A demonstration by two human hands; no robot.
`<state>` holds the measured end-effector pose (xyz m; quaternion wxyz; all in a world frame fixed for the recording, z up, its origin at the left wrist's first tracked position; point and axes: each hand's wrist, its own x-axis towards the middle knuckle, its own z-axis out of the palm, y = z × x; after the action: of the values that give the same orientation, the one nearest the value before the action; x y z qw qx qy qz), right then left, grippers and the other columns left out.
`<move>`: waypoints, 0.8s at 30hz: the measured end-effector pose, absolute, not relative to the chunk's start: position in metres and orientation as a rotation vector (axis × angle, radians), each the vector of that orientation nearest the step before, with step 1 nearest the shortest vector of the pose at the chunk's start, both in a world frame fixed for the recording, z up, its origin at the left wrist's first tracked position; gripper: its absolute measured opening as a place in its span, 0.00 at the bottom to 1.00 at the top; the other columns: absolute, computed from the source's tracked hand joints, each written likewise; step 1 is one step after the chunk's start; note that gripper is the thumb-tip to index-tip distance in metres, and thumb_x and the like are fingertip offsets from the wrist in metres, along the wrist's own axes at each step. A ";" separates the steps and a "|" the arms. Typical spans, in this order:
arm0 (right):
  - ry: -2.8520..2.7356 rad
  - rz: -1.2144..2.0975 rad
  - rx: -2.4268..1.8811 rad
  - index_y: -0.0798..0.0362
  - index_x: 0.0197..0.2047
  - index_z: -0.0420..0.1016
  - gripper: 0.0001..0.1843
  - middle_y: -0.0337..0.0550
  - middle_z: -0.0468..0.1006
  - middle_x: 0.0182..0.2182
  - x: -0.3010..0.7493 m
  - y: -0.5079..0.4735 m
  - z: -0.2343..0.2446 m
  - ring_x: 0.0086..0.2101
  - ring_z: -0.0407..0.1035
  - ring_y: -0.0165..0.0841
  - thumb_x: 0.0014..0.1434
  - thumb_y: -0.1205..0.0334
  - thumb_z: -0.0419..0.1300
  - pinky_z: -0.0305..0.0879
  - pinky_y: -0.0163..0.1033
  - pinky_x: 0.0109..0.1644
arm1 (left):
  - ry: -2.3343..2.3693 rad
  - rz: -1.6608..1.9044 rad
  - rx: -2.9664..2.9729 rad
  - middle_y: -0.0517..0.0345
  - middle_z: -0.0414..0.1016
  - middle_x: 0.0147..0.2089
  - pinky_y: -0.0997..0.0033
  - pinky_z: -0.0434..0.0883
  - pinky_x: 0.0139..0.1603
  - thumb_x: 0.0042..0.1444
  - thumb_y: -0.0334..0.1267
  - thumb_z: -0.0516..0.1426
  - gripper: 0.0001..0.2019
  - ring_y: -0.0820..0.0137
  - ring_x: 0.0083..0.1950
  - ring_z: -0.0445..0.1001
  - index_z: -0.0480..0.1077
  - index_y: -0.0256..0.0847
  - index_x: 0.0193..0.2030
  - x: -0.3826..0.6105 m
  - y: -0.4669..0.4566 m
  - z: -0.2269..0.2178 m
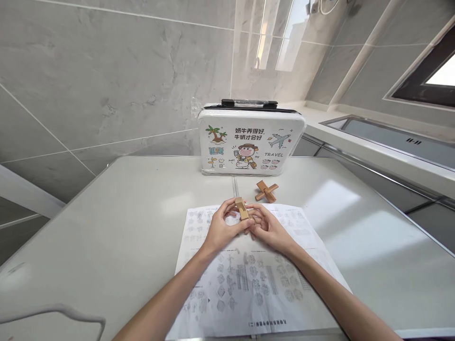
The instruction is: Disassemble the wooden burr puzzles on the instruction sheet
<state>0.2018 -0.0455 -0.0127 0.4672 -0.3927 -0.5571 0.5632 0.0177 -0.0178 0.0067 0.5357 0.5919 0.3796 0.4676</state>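
A notched wooden puzzle piece (242,209) is held up over the printed sheet. My left hand (222,227) has it between thumb and fingers, closed around its left side and lower end. My right hand (269,228) meets it from the other side, with fingers curled and fingertips against the piece; part of that contact is hidden. Just beyond my hands, a few crossed wooden pieces (267,191) lie joined together on the table. The paper sheet (245,303), printed with small puzzle diagrams, spreads beneath my hands and forearms.
A white cartoon-printed case (251,142) with a black handle stands at the back of the pale table (124,227), against the tiled wall (117,71). On the right runs a counter with a glass-topped panel (398,137). A seam crosses the tabletop.
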 end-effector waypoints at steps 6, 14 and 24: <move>-1.354 1.293 -1.070 0.47 0.54 0.74 0.18 0.45 0.85 0.42 0.205 -0.043 -0.012 0.43 0.81 0.41 0.66 0.50 0.67 0.77 0.48 0.52 | 0.838 1.142 1.276 0.44 0.79 0.63 0.51 0.71 0.64 0.56 0.47 0.71 0.25 0.53 0.63 0.77 0.74 0.43 0.58 0.016 -0.015 0.008; -1.695 0.621 -1.393 0.45 0.51 0.80 0.14 0.44 0.86 0.46 0.208 -0.043 -0.019 0.41 0.78 0.43 0.66 0.48 0.66 0.74 0.51 0.51 | 0.830 1.140 1.288 0.44 0.79 0.63 0.50 0.70 0.66 0.57 0.49 0.70 0.25 0.53 0.64 0.76 0.74 0.44 0.58 0.016 -0.015 0.006; -1.752 0.660 -1.223 0.45 0.56 0.78 0.15 0.49 0.83 0.55 0.207 -0.043 -0.014 0.54 0.74 0.48 0.69 0.52 0.61 0.70 0.54 0.59 | 0.870 1.079 1.484 0.48 0.78 0.64 0.51 0.67 0.72 0.55 0.43 0.73 0.29 0.55 0.68 0.74 0.72 0.46 0.62 0.017 -0.021 0.007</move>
<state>0.2070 -0.0427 -0.0137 0.4375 -0.4919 -0.7045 0.2653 0.0174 -0.0211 0.0072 0.5274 0.6209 0.3640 0.4516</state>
